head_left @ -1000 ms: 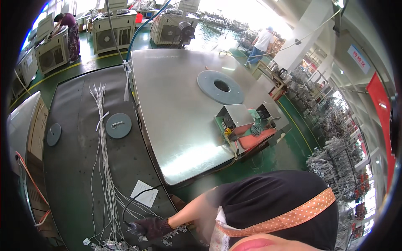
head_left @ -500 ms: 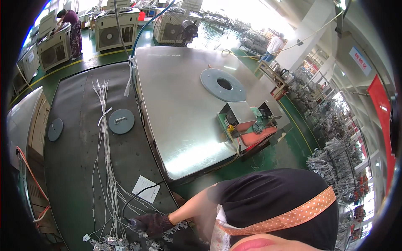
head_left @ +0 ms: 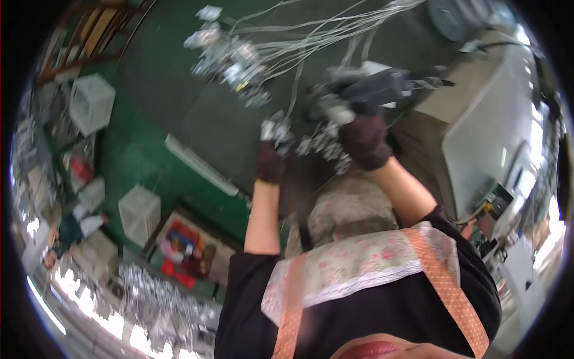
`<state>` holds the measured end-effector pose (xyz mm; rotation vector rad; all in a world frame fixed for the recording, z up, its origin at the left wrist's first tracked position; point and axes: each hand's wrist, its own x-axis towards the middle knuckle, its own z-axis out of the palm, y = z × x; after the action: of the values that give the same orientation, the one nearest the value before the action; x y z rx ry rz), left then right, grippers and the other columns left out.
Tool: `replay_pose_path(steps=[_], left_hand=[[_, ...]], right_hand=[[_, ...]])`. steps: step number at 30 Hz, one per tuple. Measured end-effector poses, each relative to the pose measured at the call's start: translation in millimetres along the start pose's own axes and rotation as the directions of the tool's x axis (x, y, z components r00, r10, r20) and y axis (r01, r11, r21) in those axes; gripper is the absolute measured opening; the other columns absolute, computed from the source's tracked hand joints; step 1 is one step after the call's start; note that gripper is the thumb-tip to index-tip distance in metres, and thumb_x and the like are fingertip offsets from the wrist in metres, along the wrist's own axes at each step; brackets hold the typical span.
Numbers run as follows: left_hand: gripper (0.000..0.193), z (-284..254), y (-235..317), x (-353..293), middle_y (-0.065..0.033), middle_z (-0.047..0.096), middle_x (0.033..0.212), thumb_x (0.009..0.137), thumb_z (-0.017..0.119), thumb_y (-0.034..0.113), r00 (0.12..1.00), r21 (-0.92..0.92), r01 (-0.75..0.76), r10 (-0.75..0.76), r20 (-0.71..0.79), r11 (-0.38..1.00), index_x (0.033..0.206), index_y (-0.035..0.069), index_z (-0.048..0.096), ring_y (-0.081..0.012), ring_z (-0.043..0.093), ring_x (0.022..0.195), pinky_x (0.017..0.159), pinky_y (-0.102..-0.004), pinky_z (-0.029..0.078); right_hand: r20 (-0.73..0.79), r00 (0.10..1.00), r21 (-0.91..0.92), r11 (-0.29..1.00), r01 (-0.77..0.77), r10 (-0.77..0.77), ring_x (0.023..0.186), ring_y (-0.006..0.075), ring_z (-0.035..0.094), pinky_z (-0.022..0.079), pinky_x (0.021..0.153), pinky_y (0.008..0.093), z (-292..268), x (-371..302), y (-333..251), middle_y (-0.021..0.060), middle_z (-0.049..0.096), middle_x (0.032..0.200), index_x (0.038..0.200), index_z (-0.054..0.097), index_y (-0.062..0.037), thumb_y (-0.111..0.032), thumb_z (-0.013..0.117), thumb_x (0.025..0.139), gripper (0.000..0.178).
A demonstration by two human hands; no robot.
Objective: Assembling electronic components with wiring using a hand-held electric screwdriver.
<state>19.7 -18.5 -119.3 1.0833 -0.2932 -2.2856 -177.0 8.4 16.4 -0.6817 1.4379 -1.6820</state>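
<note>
Left hand (head_left: 271, 163) clasps a wired metal fitting (head_left: 276, 130) and right hand (head_left: 366, 139) grips a dark power tool (head_left: 375, 90) by the near edge of the desk (head_left: 170, 84); apparent positioning calls for steady alignment.

From the wearer's head, the fisheye looks steeply down past the apron (head_left: 347, 269): left hand (head_left: 272, 158) and right hand (head_left: 363, 137) close, mid-frame, table (head_left: 206, 110) above.

No lettering, number or sign is readable; the view is blurred.
</note>
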Motion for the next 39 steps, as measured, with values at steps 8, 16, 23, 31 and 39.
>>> replay_pose_path(steps=[8,16,23,31,39], left_hand=[[0.035,7.0,7.3,1.2,-0.0015,0.063,0.092,0.095,0.055,0.031,0.992,-0.039,-0.011,0.006,-0.127,0.999,0.118,0.005,0.060,-0.0100,0.058,0.070,0.055,-0.0240,0.049],[0.035,8.6,3.9,2.7,0.0021,0.061,0.081,0.096,0.053,0.034,0.985,-0.046,0.017,-0.025,-0.171,0.999,0.119,0.009,0.059,-0.0084,0.055,0.059,0.042,-0.0206,0.039],[0.036,4.8,2.8,4.6,0.0040,0.057,0.076,0.096,0.052,0.035,0.991,-0.067,0.008,-0.016,-0.130,0.998,0.119,0.007,0.058,-0.0057,0.051,0.055,0.038,-0.0191,0.034],[0.037,8.8,4.6,5.6,0.0039,0.057,0.079,0.097,0.052,0.036,0.976,-0.066,0.003,-0.017,-0.218,0.998,0.119,0.007,0.058,-0.0049,0.050,0.057,0.040,-0.0184,0.036],[0.037,15.1,8.3,-7.6,-0.0003,0.061,0.088,0.098,0.050,0.035,0.993,-0.053,0.064,-0.068,-0.095,0.997,0.122,0.008,0.056,-0.0093,0.055,0.065,0.047,-0.0220,0.043]], right_hand=[[0.054,0.995,-0.046,0.996,-0.082,0.084,0.087,0.0138,0.063,0.053,0.076,0.0301,22.9,-1.3,14.7,0.0069,0.065,0.097,0.108,0.060,-0.0036,-0.007,0.077,0.077,0.035],[0.031,0.985,-0.057,0.984,-0.167,0.169,0.088,0.0139,0.063,0.053,0.076,0.0296,26.4,-0.8,34.1,0.0063,0.066,0.098,0.106,0.062,-0.0046,-0.006,0.080,0.073,0.038],[0.055,0.983,-0.041,0.984,-0.172,0.174,0.086,0.0131,0.063,0.053,0.076,0.0290,24.8,-1.6,33.8,0.0055,0.065,0.097,0.106,0.062,-0.0053,-0.005,0.079,0.074,0.037],[0.075,0.970,0.078,0.968,-0.239,0.233,0.087,0.0129,0.062,0.054,0.076,0.0294,24.4,5.1,36.9,0.0045,0.064,0.096,0.107,0.060,-0.0053,-0.004,0.075,0.077,0.034],[0.070,0.985,0.229,0.958,-0.170,0.158,0.089,0.0131,0.062,0.053,0.077,0.0299,23.0,19.3,28.9,0.0047,0.064,0.096,0.108,0.060,-0.0053,-0.004,0.074,0.078,0.033]])
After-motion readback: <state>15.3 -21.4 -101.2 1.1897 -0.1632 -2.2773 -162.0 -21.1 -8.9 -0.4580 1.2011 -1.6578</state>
